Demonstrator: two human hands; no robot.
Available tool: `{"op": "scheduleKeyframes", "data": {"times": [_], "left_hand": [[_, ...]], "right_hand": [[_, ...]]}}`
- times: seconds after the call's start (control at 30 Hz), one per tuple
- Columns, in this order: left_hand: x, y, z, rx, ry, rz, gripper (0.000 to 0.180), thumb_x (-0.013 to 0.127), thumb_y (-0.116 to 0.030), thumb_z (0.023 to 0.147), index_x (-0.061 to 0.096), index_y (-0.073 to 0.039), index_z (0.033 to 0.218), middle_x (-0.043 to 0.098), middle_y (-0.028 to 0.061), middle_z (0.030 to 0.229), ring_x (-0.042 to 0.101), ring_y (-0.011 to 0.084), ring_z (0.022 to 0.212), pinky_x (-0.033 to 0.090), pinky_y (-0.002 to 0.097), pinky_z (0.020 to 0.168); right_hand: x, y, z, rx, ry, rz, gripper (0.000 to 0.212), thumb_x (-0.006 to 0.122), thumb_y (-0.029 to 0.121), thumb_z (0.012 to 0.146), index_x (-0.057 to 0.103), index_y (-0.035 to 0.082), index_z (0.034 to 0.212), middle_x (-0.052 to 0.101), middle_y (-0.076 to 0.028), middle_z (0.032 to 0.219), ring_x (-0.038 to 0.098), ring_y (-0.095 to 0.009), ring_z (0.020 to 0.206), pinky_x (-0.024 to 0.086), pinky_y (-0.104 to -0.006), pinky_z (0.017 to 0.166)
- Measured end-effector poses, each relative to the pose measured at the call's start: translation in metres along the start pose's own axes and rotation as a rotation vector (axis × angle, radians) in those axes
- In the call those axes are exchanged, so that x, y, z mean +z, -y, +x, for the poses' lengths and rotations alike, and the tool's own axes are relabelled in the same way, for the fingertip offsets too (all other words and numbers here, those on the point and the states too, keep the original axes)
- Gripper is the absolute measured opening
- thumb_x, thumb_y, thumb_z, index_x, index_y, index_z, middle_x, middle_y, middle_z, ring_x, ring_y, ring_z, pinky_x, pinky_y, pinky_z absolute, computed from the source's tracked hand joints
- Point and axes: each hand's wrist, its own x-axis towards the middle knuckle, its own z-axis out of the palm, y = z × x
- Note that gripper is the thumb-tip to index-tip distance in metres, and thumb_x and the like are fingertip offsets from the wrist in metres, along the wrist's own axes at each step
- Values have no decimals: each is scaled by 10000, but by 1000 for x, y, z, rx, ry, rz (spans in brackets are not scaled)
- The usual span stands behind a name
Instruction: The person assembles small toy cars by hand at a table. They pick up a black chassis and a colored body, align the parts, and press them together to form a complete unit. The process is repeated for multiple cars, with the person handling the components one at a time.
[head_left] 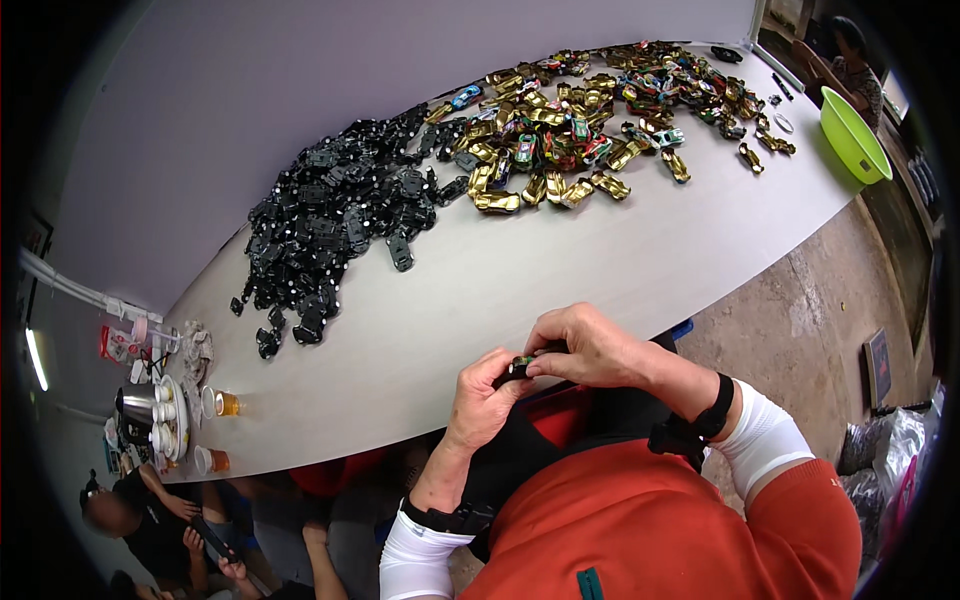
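Close to the table's near edge, my left hand [478,402] pinches a small toy car [518,367] between thumb and fingers. Its lower part looks black, with a bit of green on top. My right hand [588,350] closes on the same car from the other side, thumb pressed against it; the fingers cover much of it. Beyond my hands a large heap of black toy car chassis [325,210] spreads over the left part of the table. To its right lies a pile of shiny gold and multicoloured toy car bodies [550,125].
The long pale table [420,330] runs left to right against a wall. At its left end stand cups of amber drink [228,404], a tray of white cups [181,440] and a crumpled cloth [197,355]. A green basin [853,140] sits at the right edge. Other people sit lower left and far right.
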Motion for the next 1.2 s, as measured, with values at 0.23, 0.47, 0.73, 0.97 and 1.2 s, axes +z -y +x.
{"op": "scheduleKeyframes", "data": {"times": [0.23,0.47,0.73,0.97,1.2], "left_hand": [[7,-12,-1,-256,-37,-275,105,601,-20,833,600,-8,936,545,-32,737,451,36,606,383,172,544],[-9,-8,-2,-334,64,-436,143,598,-72,855,594,-20,988,501,-71,742,415,2,604,347,144,532],[-5,-16,1,-315,75,-421,150,591,-57,859,598,-7,1000,507,-73,774,411,-3,655,349,154,570],[6,-16,-3,-281,-35,-328,134,588,-49,858,600,4,980,507,-71,754,407,-3,654,348,159,570],[1,-9,-6,-402,106,-434,175,584,-46,846,587,-5,1016,534,-26,689,434,21,526,355,168,463]], "right_hand": [[10,-15,4,-261,-194,-222,133,603,56,809,613,-15,920,563,-111,688,570,-229,640,445,-330,581],[-3,1,-4,237,21,353,145,568,43,842,645,-41,932,610,-31,684,544,-55,583,470,-214,521],[-1,-2,-3,290,-5,451,80,592,36,832,618,-40,836,595,-29,659,544,-64,555,459,-215,496],[10,-9,-2,155,-96,198,87,585,30,833,595,-51,801,585,-38,637,511,-67,525,409,-237,460],[0,-21,-11,242,-52,623,124,499,70,904,589,-13,878,568,-19,712,499,-66,562,407,-216,491]]}}
